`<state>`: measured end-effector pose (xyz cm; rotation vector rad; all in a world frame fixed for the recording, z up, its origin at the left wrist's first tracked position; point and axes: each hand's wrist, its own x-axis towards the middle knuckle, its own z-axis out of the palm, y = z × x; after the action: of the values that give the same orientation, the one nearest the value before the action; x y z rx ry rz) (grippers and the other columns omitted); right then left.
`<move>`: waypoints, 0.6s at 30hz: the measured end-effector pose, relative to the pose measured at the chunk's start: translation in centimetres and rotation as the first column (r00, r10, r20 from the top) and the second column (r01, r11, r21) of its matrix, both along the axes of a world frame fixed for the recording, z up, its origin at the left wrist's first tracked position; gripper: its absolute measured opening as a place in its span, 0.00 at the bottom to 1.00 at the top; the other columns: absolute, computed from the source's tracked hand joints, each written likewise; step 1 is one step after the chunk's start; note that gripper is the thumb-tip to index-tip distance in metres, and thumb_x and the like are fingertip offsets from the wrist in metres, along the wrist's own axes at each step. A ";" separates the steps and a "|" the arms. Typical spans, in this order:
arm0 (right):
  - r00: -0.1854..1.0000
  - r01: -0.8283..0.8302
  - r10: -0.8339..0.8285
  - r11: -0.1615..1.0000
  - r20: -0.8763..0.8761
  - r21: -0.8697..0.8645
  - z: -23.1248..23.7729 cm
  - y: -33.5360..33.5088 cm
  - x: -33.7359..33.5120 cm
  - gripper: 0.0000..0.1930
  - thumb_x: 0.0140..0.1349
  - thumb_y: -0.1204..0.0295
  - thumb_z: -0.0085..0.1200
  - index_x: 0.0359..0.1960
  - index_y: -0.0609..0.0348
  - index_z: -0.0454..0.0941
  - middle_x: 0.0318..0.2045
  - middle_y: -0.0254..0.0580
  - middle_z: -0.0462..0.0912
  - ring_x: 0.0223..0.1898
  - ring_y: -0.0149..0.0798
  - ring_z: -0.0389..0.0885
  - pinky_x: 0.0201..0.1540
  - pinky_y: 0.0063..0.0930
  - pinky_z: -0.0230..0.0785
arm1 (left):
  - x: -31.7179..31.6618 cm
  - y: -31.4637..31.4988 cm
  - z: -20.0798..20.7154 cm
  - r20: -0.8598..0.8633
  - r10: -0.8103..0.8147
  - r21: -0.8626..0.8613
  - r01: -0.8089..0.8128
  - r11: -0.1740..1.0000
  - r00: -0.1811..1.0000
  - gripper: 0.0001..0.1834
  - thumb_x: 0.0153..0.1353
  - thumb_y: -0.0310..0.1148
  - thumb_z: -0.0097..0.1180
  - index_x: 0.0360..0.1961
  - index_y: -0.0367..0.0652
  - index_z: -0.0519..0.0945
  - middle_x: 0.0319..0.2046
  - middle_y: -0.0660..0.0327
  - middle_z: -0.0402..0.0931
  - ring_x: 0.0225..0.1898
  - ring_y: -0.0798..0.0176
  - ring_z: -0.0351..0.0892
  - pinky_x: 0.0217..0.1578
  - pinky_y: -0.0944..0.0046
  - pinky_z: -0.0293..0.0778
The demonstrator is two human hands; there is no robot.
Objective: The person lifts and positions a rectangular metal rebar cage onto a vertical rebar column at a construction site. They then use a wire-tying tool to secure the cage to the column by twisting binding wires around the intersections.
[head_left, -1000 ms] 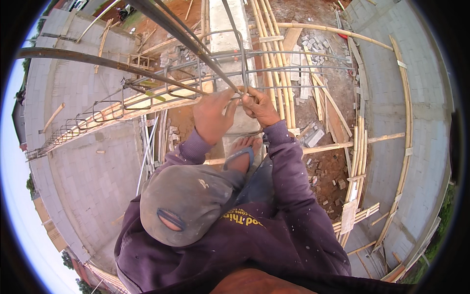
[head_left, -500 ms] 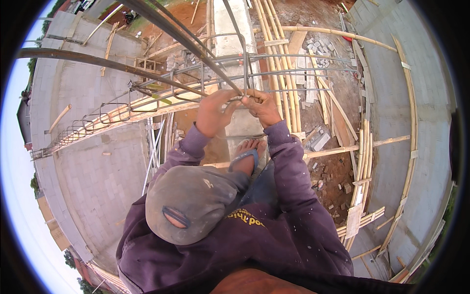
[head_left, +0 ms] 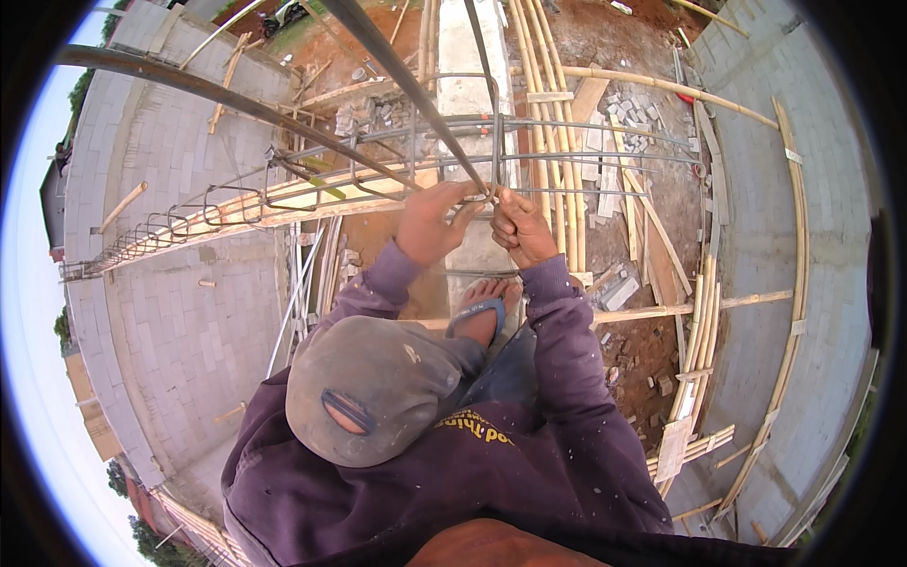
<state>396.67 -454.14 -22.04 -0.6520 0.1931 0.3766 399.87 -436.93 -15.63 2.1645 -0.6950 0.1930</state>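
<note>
Both hands meet at a joint of steel rebar, where an upright rebar [head_left: 416, 90] comes down beside a bent steel stirrup [head_left: 496, 123]. My left hand [head_left: 430, 224] is at the left of the joint, thumb and forefinger pinched together against the steel. Just to the right, my right hand [head_left: 522, 231] is closed, thumb on forefinger, touching the stirrup's lower part. Whatever sits between the fingertips is too small to make out. Another thick rebar [head_left: 236, 99] slants in from the upper left toward my left hand.
My foot in a blue flip-flop [head_left: 480, 312] stands on a narrow concrete beam [head_left: 463, 250]. A long rebar cage [head_left: 198, 219] runs left over a wooden board. Bamboo poles [head_left: 557, 180] stand right of the beam. Rubble [head_left: 633, 113] lies lower, between grey block walls [head_left: 189, 321].
My right hand has turned and closed, its fingers drawing down and to the right of the joint. My left hand stays at the joint. The whole view has shifted slightly.
</note>
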 end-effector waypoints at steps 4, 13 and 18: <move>0.999 0.041 -0.037 0.945 0.017 -0.326 0.4 0.1 -0.2 0.21 0.70 0.57 0.52 0.54 0.61 0.78 0.18 0.24 0.66 0.16 0.18 0.56 0.17 0.15 0.47 | -0.6 -0.6 -0.1 -0.017 0.064 -0.022 -0.064 0.998 0.998 0.12 0.54 0.27 0.67 0.41 0.39 0.82 0.33 0.53 0.84 0.33 0.53 0.85 0.33 0.62 0.77; 0.981 0.196 -0.170 0.849 0.098 -0.490 0.5 -0.1 -3.0 0.14 0.73 0.64 0.47 0.51 0.60 0.76 0.19 0.26 0.69 0.17 0.19 0.59 0.17 0.14 0.48 | -1.1 -1.2 -0.7 0.054 0.121 -0.034 -0.119 0.992 0.991 0.12 0.55 0.27 0.66 0.40 0.40 0.82 0.33 0.52 0.83 0.33 0.49 0.83 0.32 0.58 0.77; 0.993 0.108 -0.055 0.778 0.105 -0.618 -0.4 -0.4 -4.9 0.13 0.73 0.66 0.46 0.52 0.59 0.75 0.21 0.30 0.73 0.16 0.19 0.63 0.17 0.13 0.54 | -1.1 -1.0 -0.8 0.042 0.135 -0.034 -0.134 0.990 0.990 0.11 0.55 0.27 0.66 0.40 0.41 0.82 0.32 0.52 0.83 0.33 0.49 0.83 0.32 0.58 0.76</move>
<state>391.74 -454.57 -22.42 -1.3151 0.2716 0.1927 398.80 -437.92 -16.42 2.1839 -0.5668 0.3216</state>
